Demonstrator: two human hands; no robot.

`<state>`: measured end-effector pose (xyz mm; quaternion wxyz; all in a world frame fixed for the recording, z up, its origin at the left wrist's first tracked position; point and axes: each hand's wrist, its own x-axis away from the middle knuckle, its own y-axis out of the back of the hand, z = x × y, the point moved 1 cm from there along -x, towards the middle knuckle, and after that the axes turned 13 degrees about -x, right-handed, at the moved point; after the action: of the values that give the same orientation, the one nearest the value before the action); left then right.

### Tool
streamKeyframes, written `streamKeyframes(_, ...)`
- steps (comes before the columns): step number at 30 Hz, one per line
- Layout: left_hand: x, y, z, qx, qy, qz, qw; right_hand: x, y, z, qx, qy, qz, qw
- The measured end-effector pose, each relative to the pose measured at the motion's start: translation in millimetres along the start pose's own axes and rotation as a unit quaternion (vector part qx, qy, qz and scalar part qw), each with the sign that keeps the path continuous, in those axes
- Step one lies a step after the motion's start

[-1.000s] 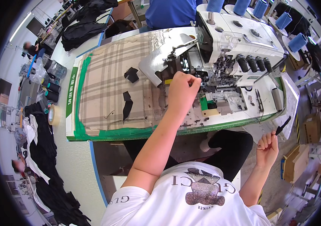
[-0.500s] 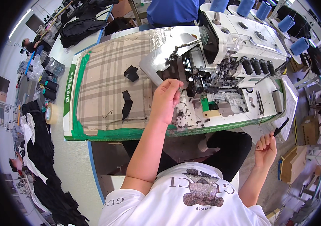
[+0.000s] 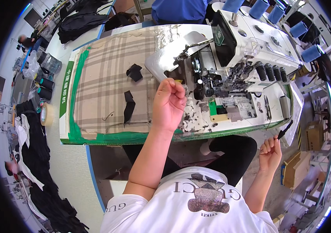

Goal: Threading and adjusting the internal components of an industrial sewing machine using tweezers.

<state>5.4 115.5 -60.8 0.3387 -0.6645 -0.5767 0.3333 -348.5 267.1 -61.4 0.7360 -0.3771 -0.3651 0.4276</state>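
Observation:
My left hand (image 3: 168,101) is raised over the front of the sewing table, its fingers curled in and pressed together. Whatever may be between those fingertips is too small or hidden to make out. Just right of it stands a white overlock sewing machine (image 3: 264,37), its front cover swung open and the metal workings exposed. Off the table's right front corner, my right hand (image 3: 269,153) pinches a small black strip (image 3: 285,130) that points up and away. Two black fabric pieces, one folded (image 3: 134,72) and one long and bent (image 3: 129,106), lie on the checked cloth (image 3: 107,83) to the left.
Lint and scraps litter the white machine bed (image 3: 196,120). Blue thread cones (image 3: 259,8) stand behind the machine. A tape roll (image 3: 47,114) and dark thread spools (image 3: 45,92) sit at left, near piled black fabric (image 3: 53,186). A person in blue (image 3: 179,11) is at the back.
My left hand has turned, showing more of its palm, and sits slightly left of before. My right hand keeps its pinch on the black strip. The whole view has shifted a little.

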Motion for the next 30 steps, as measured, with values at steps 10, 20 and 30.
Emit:
streamKeyframes(10,19,-4,-8,-0.344,-0.192,-0.125,0.91,-3,-5,-3,0.013,-0.002,-0.009,1.0)
streamKeyframes(20,-7,-54,-14,-0.738,-0.411,-0.078,0.529,-2,-2,3,0.007,0.01,-0.016,1.0)
streamKeyframes(30,-60,-71,47,-0.836,-0.262,-0.003,0.482,2,11,1,-0.013,0.014,-0.034,0.999)
